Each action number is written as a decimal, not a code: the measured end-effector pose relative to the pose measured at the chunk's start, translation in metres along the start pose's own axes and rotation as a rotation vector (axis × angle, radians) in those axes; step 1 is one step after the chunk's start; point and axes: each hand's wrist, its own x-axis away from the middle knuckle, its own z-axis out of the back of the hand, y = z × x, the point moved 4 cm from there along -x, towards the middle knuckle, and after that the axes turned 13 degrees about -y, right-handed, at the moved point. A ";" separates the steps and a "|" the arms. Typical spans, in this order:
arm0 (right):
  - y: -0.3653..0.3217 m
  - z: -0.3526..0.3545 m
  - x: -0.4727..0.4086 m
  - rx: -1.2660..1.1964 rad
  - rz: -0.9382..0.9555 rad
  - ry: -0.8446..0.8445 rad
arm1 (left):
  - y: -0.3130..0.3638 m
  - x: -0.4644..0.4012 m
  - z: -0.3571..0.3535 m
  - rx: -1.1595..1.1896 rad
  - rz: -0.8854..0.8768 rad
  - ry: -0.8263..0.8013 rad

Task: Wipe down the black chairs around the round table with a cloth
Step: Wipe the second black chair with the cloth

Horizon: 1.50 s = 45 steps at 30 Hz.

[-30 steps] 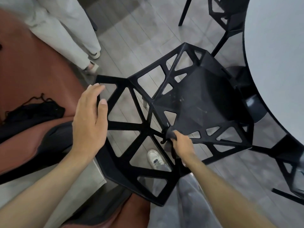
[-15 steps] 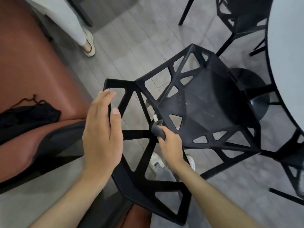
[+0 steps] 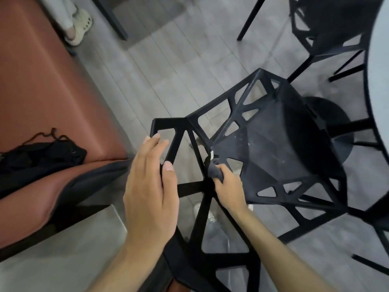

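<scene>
The wiping of the nearest black chair (image 3: 273, 148), drawn up beside the round table (image 3: 379, 81), is under way: the right hand (image 3: 228, 184) clutches the grey cloth (image 3: 214, 170) against a backrest strut, the left hand (image 3: 149, 186) rests flat-fingered on the backrest, and next the cloth likely needs dragging along the remaining struts.

No writing, label, brand, number or sign can be read anywhere here. The chair (image 3: 273, 148) bears only pale scuffs on its seat, and a small pale scrap at its 9 o'clock edge is too blurred to show any print.
</scene>
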 end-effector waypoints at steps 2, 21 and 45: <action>-0.002 0.001 0.006 0.007 0.023 -0.007 | 0.000 0.001 0.000 0.005 -0.011 -0.001; -0.014 0.010 -0.063 -0.295 -0.241 0.271 | 0.020 -0.032 0.036 -0.184 -0.065 -0.101; -0.087 0.042 -0.071 -0.032 -0.022 0.142 | -0.005 -0.075 0.010 -0.174 0.112 -0.228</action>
